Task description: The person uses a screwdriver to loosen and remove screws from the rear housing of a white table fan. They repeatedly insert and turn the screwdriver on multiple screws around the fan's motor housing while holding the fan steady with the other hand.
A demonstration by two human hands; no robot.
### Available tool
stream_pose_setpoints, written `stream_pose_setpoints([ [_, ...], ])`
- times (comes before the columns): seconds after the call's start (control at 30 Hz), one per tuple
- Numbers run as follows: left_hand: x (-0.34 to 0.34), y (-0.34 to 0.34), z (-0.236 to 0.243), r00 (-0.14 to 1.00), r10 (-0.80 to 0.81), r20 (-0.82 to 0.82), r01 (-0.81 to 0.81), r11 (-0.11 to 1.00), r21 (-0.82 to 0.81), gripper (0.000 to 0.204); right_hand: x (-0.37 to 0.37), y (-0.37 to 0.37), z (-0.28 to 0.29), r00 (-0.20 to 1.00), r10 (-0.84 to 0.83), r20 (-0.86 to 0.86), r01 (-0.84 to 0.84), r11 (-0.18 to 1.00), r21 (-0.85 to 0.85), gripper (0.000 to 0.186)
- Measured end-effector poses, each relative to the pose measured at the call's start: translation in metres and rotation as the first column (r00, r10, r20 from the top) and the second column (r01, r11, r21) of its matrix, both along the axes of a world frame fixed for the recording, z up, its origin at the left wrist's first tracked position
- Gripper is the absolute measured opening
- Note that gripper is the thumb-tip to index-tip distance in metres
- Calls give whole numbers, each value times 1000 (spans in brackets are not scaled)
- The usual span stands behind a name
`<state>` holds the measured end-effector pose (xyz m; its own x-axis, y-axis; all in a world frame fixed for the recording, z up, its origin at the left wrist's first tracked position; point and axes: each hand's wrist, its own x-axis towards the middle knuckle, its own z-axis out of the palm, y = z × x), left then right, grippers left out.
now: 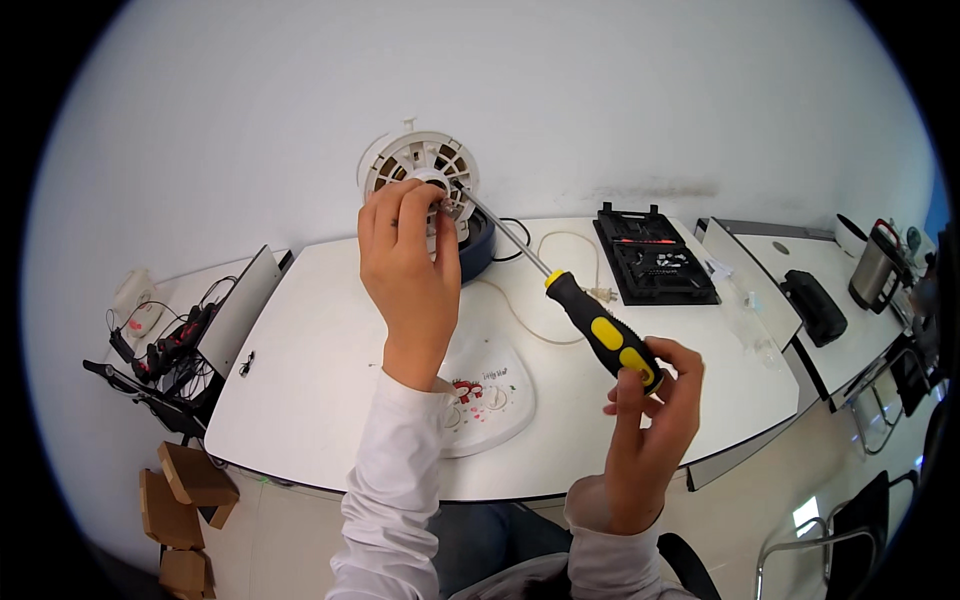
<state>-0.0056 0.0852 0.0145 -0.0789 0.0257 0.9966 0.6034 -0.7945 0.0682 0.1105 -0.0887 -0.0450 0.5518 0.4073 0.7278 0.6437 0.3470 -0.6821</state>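
A round white plastic housing (418, 150) with vented spokes rests tilted on a dark blue base (473, 256). My left hand (405, 265) is closed on the housing's centre, its fingertips hiding part of what it grips. My right hand (655, 430) holds a black-and-yellow screwdriver (598, 325) by the handle; its shaft reaches up-left to the housing, beside my left fingertips. Below my left hand, a white cover (510, 425) with a red cartoon print lies on the white table (290, 380), partly hidden by my arm. A pale cord (530, 328) loops across the tabletop.
An open black tool case (655, 260) lies at back right. A side table holds a kettle (877, 268) and black case (812, 305). At left are tangled cables (175, 340) and a white appliance (135, 300); cardboard boxes (170, 505) sit below. A chair (858, 520) stands at lower right.
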Motion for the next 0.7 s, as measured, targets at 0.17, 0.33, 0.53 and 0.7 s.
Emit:
stream_pose_setpoints([
  [0.17, 3, -3, 2, 999, -37, -24, 37, 999, 3, 23, -6, -1, -8, 994, 11, 108, -5, 998, -63, 32],
  [0.33, -5, -2, 3, 999, -26, -43, 26, 1000, 2, 24, -20, 3, -6, 991, 12, 134, -2, 997, -76, 36],
  [0.53, -10, -4, 6, 998, 27, -59, -27, 1000, 5, 23, -24, 2, 1, 990, 10, 138, 1, 997, -82, 33],
  [0.7, 4, -7, 4, 1000, -13, 9, 13, 1000, -16, 24, -16, -6, 11, 984, -9, 178, 23, 997, -72, 38],
])
